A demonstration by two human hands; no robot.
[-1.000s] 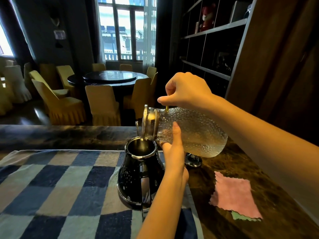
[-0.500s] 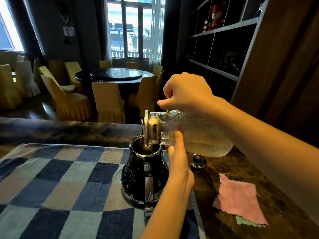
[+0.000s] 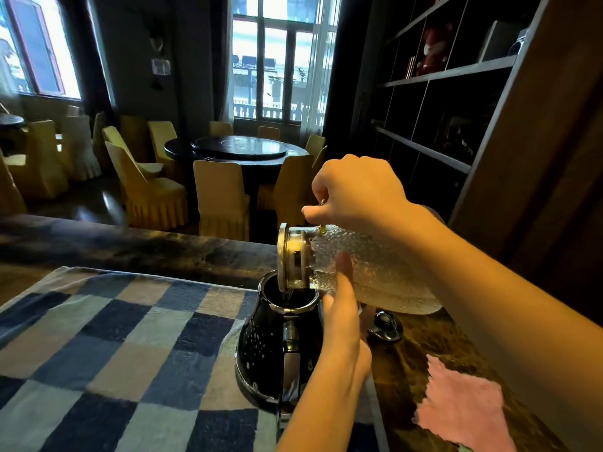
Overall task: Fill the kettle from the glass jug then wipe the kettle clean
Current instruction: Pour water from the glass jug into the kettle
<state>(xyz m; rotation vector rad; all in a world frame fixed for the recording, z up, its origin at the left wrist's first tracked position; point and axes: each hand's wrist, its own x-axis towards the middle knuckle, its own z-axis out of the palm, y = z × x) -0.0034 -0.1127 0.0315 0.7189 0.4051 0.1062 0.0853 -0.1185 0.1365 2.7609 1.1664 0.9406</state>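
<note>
The right hand (image 3: 355, 194) is gripping the handle of the dimpled clear glass jug (image 3: 385, 272), holding it tipped sideways, mouth over the open black metal kettle (image 3: 261, 353) standing on the blue checked towel (image 3: 114, 337). The left hand (image 3: 342, 318) is pressing straight fingers against the jug's neck.

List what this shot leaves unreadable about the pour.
Head view only:
Water level in the kettle: its mouth is dark and partly covered by the jug's lid.
Jug handle: hidden inside the right grip.
Kettle's right side: behind the left grip and forearm.
Water left in the jug: the dimpled glass blurs it.
Pink cloth: its near part is cut off by the bottom edge.
</note>
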